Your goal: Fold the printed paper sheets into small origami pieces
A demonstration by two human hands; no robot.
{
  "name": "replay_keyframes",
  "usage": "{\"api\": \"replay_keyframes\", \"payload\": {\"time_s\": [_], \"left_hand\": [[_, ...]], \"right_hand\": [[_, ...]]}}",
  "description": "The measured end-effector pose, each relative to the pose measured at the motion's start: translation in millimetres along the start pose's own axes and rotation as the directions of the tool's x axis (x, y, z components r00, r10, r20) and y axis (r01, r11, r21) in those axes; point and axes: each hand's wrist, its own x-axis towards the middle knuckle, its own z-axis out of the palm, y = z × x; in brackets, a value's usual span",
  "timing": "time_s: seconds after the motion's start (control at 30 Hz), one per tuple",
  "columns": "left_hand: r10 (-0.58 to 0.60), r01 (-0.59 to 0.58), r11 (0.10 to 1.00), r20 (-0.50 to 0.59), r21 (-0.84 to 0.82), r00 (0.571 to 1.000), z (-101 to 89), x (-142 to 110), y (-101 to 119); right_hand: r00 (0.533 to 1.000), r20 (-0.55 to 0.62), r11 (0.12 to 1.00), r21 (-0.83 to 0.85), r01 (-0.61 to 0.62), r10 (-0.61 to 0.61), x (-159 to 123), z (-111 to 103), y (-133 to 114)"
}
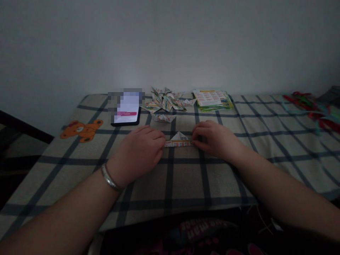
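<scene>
Between my hands is a small folded paper boat (179,139), printed with text, with a pointed peak and a straight strip along its lower edge. My left hand (143,148) is closed on its left end, and a silver bracelet circles that wrist. The fingers of my right hand (209,138) pinch its right end. Just behind lies another folded paper boat (163,118). Beyond it is a heap of several folded paper pieces (168,100). My fingertips on the left are partly hidden behind the hand.
A phone (127,108) with a lit screen lies at the back left, near an orange bear patch (81,131). A stack of printed sheets (212,100) is at the back right. Red and teal strands (313,109) lie far right on the checked tablecloth (186,177). A wall stands behind.
</scene>
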Motion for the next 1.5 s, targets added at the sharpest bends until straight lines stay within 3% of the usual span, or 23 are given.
{"api": "replay_keyframes", "payload": {"time_s": [0.2,0.3,0.47,0.87,1.33,1.5], "left_hand": [[-0.202,0.195,0.968,-0.027,-0.156,0.979,3.6,-1.2,2.8],[-0.233,0.22,0.958,-0.054,-0.185,0.971,8.4,-1.7,4.7],[-0.22,0.199,0.954,-0.073,-0.224,0.973,12.8,-1.6,7.2],[-0.159,0.111,0.938,-0.126,-0.327,0.979,10.7,1.1,7.3],[-0.076,0.016,0.968,-0.231,-0.252,0.97,12.2,1.4,10.4],[-0.101,0.019,0.954,-0.264,-0.299,0.959,11.7,-0.4,10.2]], "right_hand": [[0.999,-0.039,1.0,0.021,-0.002,0.003,-0.5,0.5,-3.8],[0.998,-0.058,1.0,-0.006,0.026,-0.026,0.1,2.6,-6.8],[0.99,-0.065,0.991,-0.047,0.122,-0.125,2.3,5.6,-10.1],[0.978,-0.065,0.979,-0.044,0.198,-0.201,3.4,7.1,-13.4],[0.909,-0.273,0.949,-0.095,0.302,-0.316,2.4,10.0,-20.6],[0.89,-0.38,0.968,-0.076,0.241,-0.251,1.7,10.5,-19.4]]}}
